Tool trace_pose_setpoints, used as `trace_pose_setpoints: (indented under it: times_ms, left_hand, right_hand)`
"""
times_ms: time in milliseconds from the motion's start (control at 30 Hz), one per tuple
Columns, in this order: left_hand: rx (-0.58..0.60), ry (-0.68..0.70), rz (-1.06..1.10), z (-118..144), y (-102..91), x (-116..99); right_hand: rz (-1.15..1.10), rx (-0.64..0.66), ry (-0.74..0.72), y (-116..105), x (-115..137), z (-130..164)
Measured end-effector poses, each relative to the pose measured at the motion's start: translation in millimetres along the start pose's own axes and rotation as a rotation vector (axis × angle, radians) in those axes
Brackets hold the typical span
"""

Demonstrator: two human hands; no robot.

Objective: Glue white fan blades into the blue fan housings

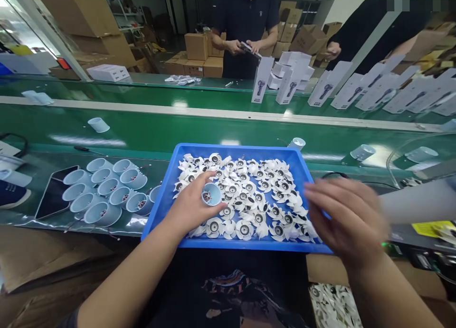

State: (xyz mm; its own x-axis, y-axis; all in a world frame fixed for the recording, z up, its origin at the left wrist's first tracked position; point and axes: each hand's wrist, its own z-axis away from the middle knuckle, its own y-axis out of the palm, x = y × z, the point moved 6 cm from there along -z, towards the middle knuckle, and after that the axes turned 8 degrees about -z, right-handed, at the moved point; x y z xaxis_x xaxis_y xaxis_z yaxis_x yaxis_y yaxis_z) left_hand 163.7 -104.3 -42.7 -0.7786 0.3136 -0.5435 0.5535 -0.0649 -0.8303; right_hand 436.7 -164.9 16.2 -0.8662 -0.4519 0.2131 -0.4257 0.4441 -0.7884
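Observation:
My left hand [192, 200] is wrapped round a light blue plastic cup-shaped housing [213, 194], its open end facing me and small dark and reddish parts showing inside. Under that hand lies a blue tray [228, 245] full of small white fan blades [245, 228] with dark round hubs. Over the tray's right edge is my right hand [345, 214], smeared by motion, so I cannot make out whether anything is in its fingers. Several more light blue housings [103, 213] stand grouped left of the tray, some with wired parts inside.
Beyond the tray runs a green conveyor [142, 128] carrying scattered housings [99, 125]. White printed boxes [262, 80] line its far side, where two people in dark shirts stand. A grey-white cylinder [420, 200] juts in at right. Below it, an open carton [335, 304] holds more fan blades.

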Motion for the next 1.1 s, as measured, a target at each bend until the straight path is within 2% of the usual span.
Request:
trace_pose_setpoints:
  times_ms: [100, 200, 267, 333, 467, 567, 667, 800, 900, 967, 1000, 1100]
  left_hand:
    - [0.022, 0.067, 0.018, 3.7, 4.5, 0.3]
    - [0.033, 0.133, 0.027, 8.2, 6.1, -1.5]
    - [0.038, 0.132, 0.050, 9.6, 6.0, -1.5]
    - [0.034, 0.113, 0.086, 9.0, 5.4, -0.8]
    - [-0.003, 0.109, 0.121, 5.6, 3.4, -0.2]
    - [-0.069, 0.182, 0.156, 7.3, -2.9, -3.5]
    - [-0.116, 0.224, 0.236, 13.8, -11.8, -7.3]
    - [-0.096, 0.235, 0.241, 22.4, -17.8, -17.7]
    - [-0.108, 0.265, 0.180, 25.3, -18.8, -28.9]
    - [-0.130, 0.301, 0.135, 26.6, -19.1, -36.1]
    - [-0.145, 0.324, 0.109, 27.5, -19.5, -39.4]
    - [-0.207, 0.399, 0.025, 33.1, -22.2, -48.0]
  right_hand:
    - [0.149, 0.224, 0.105, 52.2, -15.2, -46.0]
    - [0.273, 0.476, 0.250, 98.8, -39.7, -74.5]
    - [0.323, 0.595, 0.342, 116.9, -48.9, -81.6]
    - [0.345, 0.653, 0.441, 125.0, -53.6, -82.8]
    - [0.291, 0.636, 0.654, 123.0, -59.6, -80.1]
    - [0.099, 0.556, 0.745, 110.7, -53.3, -78.8]
    - [-0.300, 0.487, 0.732, 94.4, -23.3, -72.5]
    - [-0.903, 0.469, 0.684, 78.9, 36.3, -49.8]
    - [-1.132, 0.439, 0.681, 73.6, 64.9, -33.8]
    - [-1.186, 0.383, 0.661, 68.7, 74.6, -29.7]
    - [-1.145, 0.345, 0.603, 64.0, 78.5, -30.7]
    - [-0.797, 0.235, 0.251, 45.1, 96.6, -39.9]
